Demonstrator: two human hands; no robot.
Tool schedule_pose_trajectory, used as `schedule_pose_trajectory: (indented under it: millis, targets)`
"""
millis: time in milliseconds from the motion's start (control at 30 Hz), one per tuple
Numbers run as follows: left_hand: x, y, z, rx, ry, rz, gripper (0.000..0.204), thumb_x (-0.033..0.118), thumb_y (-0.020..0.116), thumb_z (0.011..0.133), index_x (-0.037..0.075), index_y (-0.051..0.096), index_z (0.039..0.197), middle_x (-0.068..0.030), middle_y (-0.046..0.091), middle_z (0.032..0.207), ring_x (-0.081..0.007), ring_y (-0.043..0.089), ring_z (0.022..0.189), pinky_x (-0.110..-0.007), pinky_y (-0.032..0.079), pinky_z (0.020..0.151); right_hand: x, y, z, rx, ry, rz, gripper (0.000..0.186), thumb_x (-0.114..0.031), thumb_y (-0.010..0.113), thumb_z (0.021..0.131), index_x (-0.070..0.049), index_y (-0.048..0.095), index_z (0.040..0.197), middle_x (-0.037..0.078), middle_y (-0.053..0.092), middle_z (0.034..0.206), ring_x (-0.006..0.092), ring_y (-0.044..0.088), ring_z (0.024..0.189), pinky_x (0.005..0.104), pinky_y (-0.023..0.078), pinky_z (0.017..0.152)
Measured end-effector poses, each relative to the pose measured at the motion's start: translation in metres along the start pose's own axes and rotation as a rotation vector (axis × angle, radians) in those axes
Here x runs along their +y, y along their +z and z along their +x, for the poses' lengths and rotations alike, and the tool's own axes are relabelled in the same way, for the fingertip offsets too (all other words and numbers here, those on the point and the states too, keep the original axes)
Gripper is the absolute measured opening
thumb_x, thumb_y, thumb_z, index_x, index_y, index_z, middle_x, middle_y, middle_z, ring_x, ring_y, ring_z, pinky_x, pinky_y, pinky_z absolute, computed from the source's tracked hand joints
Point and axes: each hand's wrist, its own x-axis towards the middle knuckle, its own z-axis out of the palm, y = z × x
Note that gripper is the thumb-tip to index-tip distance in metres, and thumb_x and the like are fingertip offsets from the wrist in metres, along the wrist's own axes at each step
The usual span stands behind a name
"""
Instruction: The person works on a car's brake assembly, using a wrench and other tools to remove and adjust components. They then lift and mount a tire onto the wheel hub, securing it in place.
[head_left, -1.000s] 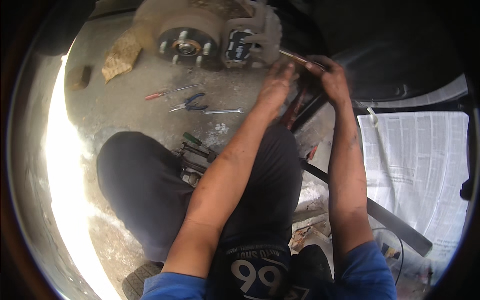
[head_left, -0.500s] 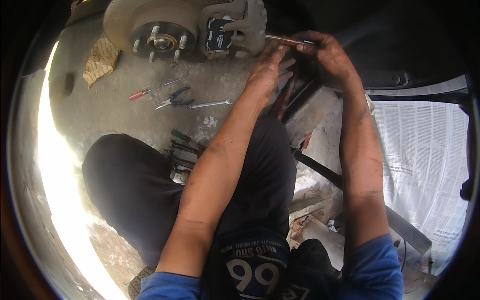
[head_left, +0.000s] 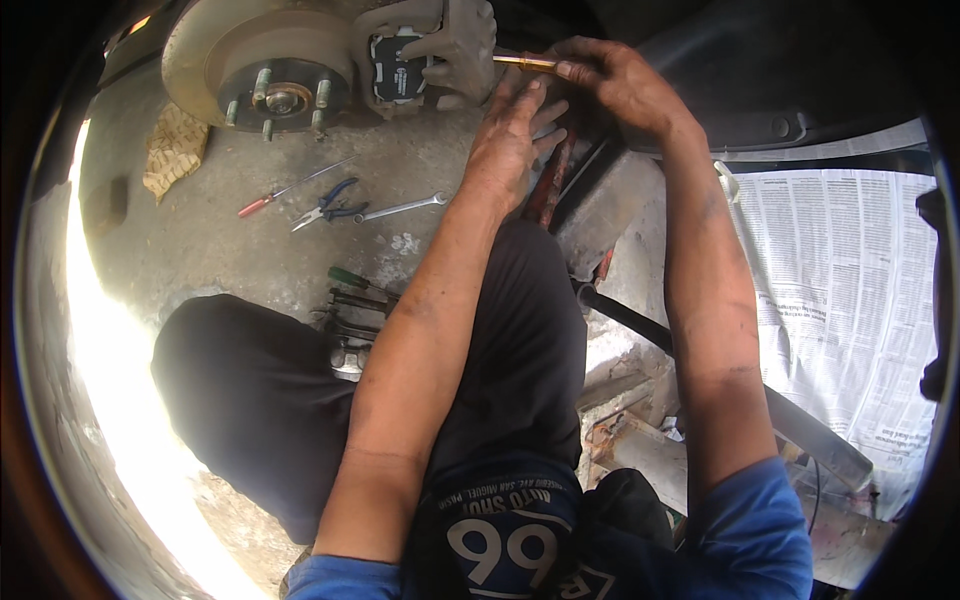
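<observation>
My right hand (head_left: 630, 85) is closed around the amber handle of a screwdriver (head_left: 540, 63), whose bright shaft points left to the edge of the brake caliper (head_left: 468, 55). The shaft's tip is hidden behind the caliper. Just below the handle, my left hand (head_left: 505, 140) has its fingers stretched and apart, the foremost ones close to the tool; I cannot tell whether they touch it. A dark brake pad (head_left: 400, 68) shows inside the caliper, beside the brake disc (head_left: 215, 60) and its hub with several studs.
On the concrete floor lie a red-handled screwdriver (head_left: 257, 206), blue-handled pliers (head_left: 325, 207), a combination wrench (head_left: 405, 207) and a crumpled brown paper (head_left: 175, 150). More tools, including a green-handled one (head_left: 350, 277), lie by my knee. Newspaper sheets (head_left: 840, 270) cover the right side, near a dark bar (head_left: 720, 385).
My view has shifted, so the disc, caliper and tools sit farther left in the picture. Both hands keep nearly the same places at the caliper, with the screwdriver still in my right hand.
</observation>
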Motion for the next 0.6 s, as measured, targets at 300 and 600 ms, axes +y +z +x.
schedule_pose_trajectory:
  millis: [300, 600]
  targets:
    - [0.005, 0.014, -0.009, 0.058, -0.016, 0.022, 0.07, 0.032, 0.059, 0.104, 0.003, 0.025, 0.158, -0.0164, 0.043, 0.153, -0.0347, 0.055, 0.132, -0.049, 0.048, 0.107, -0.014, -0.011, -0.01, -0.029, 0.018, -0.14, 0.042, -0.036, 0.064, 0.099, -0.009, 0.069, 0.13, 0.016, 0.073, 0.12, 0.0298, 0.068, 0.115, 0.0386, 0.051, 0.1]
    - [-0.001, -0.007, -0.001, 0.032, 0.009, 0.002, 0.067, 0.032, 0.059, 0.104, 0.004, 0.029, 0.157, -0.0172, 0.047, 0.149, -0.0356, 0.056, 0.132, -0.05, 0.048, 0.106, -0.014, 0.005, -0.012, -0.047, 0.075, -0.038, 0.043, -0.036, 0.064, 0.099, -0.009, 0.066, 0.133, 0.016, 0.071, 0.124, 0.03, 0.066, 0.118, 0.0378, 0.05, 0.102]
